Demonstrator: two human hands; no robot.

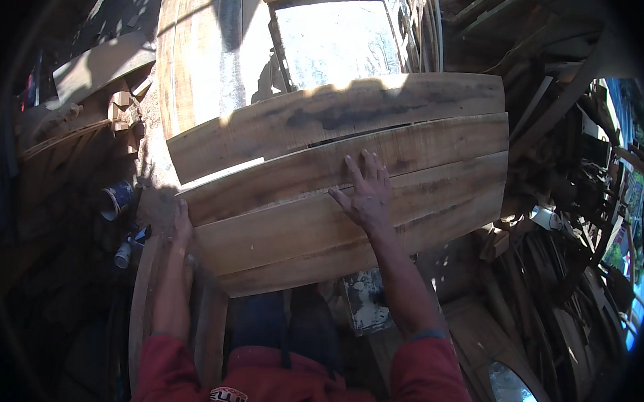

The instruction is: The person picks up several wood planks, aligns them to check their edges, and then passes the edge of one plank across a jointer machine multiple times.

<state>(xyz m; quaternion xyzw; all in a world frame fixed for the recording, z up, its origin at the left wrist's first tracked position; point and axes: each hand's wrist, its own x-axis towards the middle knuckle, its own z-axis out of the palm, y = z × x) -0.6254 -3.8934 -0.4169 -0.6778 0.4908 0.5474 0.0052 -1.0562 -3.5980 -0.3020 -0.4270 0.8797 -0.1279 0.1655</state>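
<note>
Several wide, pale brown wooden planks lie side by side across the middle: a back plank (441,98), a middle plank (447,138) and a nearer one (437,199), with narrow gaps and dark stains. My left hand (182,224) grips the left end of the nearer planks, its fingers on the edge. My right hand (363,192) rests on top of the middle and nearer planks, right of their centre, with fingers spread. Beyond them, sunlit boards (192,44) and a wooden-framed pale panel (336,36) lie at the back.
Wood offcuts (124,113), a blue can (116,200) and a small white can (123,252) are at the left. Stacked timber (548,297), a white container (546,218) and an oval mirror-like pane (511,392) are at the right. A paint-smeared metal box (368,303) sits below the planks.
</note>
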